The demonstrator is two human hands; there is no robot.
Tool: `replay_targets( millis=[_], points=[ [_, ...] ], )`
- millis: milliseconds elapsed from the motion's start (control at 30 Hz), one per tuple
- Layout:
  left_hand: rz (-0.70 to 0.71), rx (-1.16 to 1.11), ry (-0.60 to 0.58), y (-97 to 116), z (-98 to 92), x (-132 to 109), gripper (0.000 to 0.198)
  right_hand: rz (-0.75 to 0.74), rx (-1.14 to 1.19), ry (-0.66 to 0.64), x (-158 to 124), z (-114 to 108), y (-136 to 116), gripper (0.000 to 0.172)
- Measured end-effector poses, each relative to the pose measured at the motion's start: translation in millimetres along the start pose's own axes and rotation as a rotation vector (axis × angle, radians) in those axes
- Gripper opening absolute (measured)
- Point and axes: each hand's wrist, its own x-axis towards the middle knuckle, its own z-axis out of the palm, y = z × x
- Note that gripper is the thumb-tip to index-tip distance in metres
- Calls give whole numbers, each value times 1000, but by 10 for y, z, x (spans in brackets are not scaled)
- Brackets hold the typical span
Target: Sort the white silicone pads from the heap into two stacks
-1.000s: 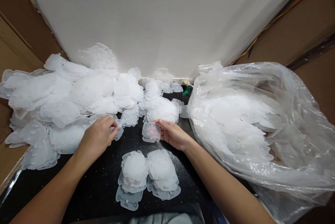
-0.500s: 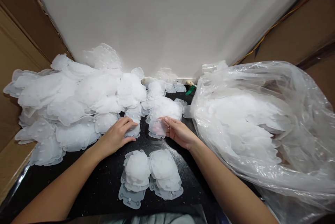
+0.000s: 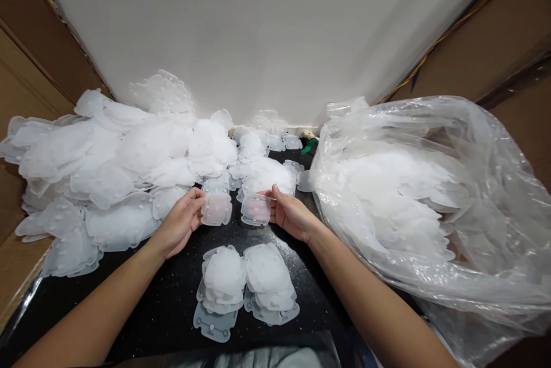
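Note:
My left hand (image 3: 178, 224) pinches a small translucent plastic piece (image 3: 216, 209) and holds it up facing me. Beside it, my right hand (image 3: 293, 214) holds a second translucent piece (image 3: 256, 210) the same way. Both pieces hover side by side just above the black table (image 3: 172, 293). Two short stacks of the same pieces (image 3: 247, 282) lie on the table below my hands. A large loose heap of the pieces (image 3: 112, 161) spreads over the left and back.
A big clear plastic bag (image 3: 430, 207) full of the same pieces fills the right side. A white wall (image 3: 258, 29) stands behind, with cardboard (image 3: 26, 69) at the left and right. A small green object (image 3: 308, 146) lies by the wall.
My left hand drew a piece out of the heap, moved right and lifted it beside the piece in my right hand. The right hand tilted its piece up slightly.

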Motion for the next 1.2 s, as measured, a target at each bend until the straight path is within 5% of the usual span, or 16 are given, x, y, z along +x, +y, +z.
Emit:
replay_targets(
  millis=[200, 800, 1200],
  points=[
    [-261, -254, -174, -112, 72, 5, 21, 5, 13, 17, -18, 13, -2, 40],
    [-336, -401, -179, -103, 21, 36, 12, -34, -63, -71, -11, -64, 51, 31],
    [-326, -352, -256, -87, -4, 39, 33, -20, -36, -46, -18, -23, 29, 38]
  ],
)
